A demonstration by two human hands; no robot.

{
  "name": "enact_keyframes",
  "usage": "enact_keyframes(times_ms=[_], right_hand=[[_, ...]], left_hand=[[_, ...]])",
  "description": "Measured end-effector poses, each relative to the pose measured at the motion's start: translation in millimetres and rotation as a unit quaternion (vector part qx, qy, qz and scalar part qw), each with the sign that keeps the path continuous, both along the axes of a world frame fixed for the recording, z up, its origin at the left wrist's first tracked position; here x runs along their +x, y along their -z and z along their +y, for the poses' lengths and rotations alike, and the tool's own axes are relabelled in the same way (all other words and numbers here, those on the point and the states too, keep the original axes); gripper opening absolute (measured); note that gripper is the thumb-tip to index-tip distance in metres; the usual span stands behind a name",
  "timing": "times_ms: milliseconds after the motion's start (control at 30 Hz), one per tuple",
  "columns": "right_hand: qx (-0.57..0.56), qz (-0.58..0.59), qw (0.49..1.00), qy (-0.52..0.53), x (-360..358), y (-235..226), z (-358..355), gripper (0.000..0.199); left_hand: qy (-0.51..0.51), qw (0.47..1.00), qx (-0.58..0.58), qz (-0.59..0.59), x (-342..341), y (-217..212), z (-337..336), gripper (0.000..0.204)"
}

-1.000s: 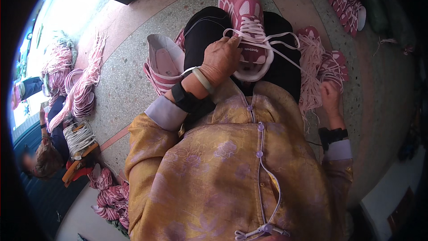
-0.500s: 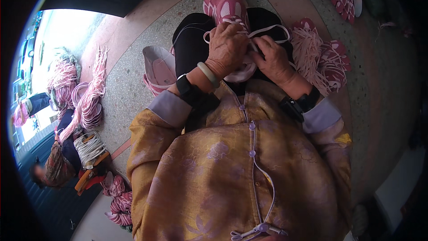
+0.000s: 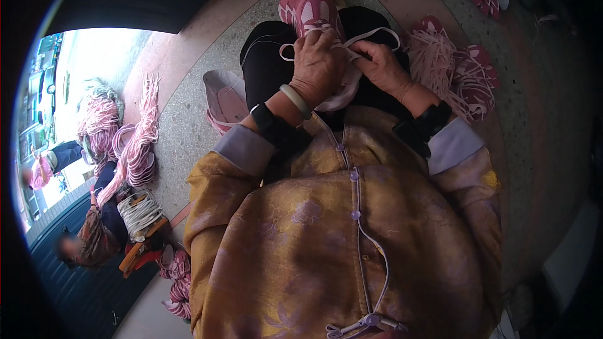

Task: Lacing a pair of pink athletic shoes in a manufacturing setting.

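A pink and white sneaker [image 3: 312,12] rests between my knees with its toe pointing away from me. My left hand [image 3: 317,66] is closed over its lacing, knuckles up, and hides most of the eyelets; its fingertips are out of sight. Beside it, at the shoe's right edge, my right hand [image 3: 382,70] pinches a white shoelace [image 3: 377,32] between thumb and bent fingers. That lace arches away to the right, and a small loop of lace sticks out left of my left hand. The sneaker's heel is partly covered by my hands.
Another pale pink shoe [image 3: 226,99] lies by my left knee. Laced pink shoes [image 3: 474,85] and loose pink laces [image 3: 433,66] lie at the right. Further left are lace bundles [image 3: 141,125], a white cord coil [image 3: 141,213] and a seated person [image 3: 100,235].
My right hand has shifted slightly up and its fingers have straightened a little. The lace loop at the right has moved slightly. The whole view has tilted a bit; my left hand stays on the sneaker.
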State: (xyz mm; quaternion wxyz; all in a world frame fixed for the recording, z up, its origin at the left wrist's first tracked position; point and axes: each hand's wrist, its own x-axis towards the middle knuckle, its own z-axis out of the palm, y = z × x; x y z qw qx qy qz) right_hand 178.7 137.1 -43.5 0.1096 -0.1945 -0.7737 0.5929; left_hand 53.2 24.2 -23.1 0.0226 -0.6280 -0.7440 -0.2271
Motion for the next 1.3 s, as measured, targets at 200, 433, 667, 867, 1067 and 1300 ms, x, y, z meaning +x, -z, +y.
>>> enact_keyframes(times_ms=[200, 433, 667, 867, 1067, 1300], right_hand=[[0.184, 0.105, 0.974, 0.081, 0, 0, -14, 0.022], [0.212, 0.011, 0.976, 0.055, 21, -17, -22, 0.020], [0.150, 0.050, 0.986, 0.053, 28, -24, -16, 0.017], [0.033, 0.006, 0.996, 0.088, 21, -27, -14, 0.021], [0.018, -0.047, 0.997, 0.056, 22, -31, -14, 0.021], [0.042, -0.037, 0.997, 0.053, 27, -36, -16, 0.016]], left_hand=[[0.061, 0.997, 0.026, 0.046, -3, -13, 2, 0.022], [-0.036, 0.995, 0.078, 0.052, -81, -34, -103, 0.013], [-0.242, 0.947, -0.210, 0.019, -133, 1, -222, 0.012], [-0.143, 0.986, -0.050, -0.070, -94, -17, -119, 0.022], [-0.030, 0.996, -0.020, -0.082, -90, 0, -44, 0.027], [0.003, 0.998, 0.054, -0.025, -88, 11, -30, 0.017]])
